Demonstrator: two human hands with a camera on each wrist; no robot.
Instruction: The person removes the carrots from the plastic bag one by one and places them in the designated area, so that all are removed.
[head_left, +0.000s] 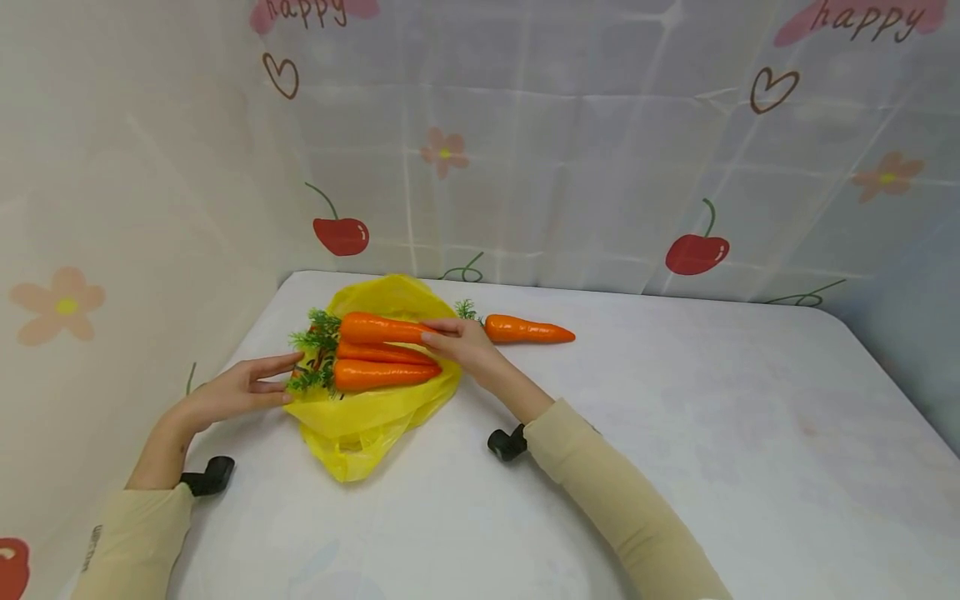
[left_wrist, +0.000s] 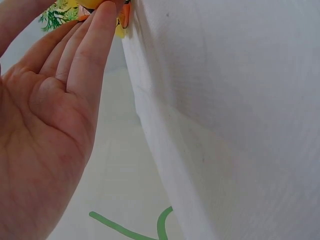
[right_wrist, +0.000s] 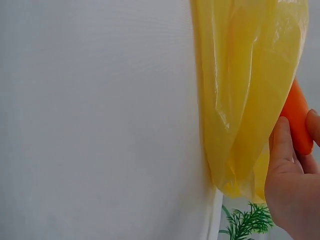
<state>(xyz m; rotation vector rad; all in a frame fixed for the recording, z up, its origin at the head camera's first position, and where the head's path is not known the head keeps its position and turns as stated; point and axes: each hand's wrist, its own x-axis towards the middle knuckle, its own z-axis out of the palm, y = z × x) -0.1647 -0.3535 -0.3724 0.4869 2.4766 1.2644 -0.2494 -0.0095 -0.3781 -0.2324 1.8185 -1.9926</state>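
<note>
Orange carrots with green leafy tops lie in a stack on a yellow plastic bag [head_left: 360,417], tips to the right. My right hand [head_left: 468,346] pinches the tip end of the upper carrot [head_left: 378,328] between thumb and fingers; the right wrist view shows this carrot tip [right_wrist: 299,122] beside the bag's hanging folds [right_wrist: 235,90]. Below it lie a middle carrot [head_left: 382,353] and a lower carrot [head_left: 382,375]. At the bag's left edge, my left hand [head_left: 232,390] has its fingers nearly straight, fingertips right at the leafy tops [head_left: 315,333]. In the left wrist view its fingertips overlap yellow and orange bits.
Another carrot [head_left: 527,329] lies on the white table [head_left: 712,450] just beyond my right hand, its leaves partly hidden. Black wrist-worn devices [head_left: 210,477] stick out beside both wrists. Printed curtains [head_left: 555,183] hang behind and to the left.
</note>
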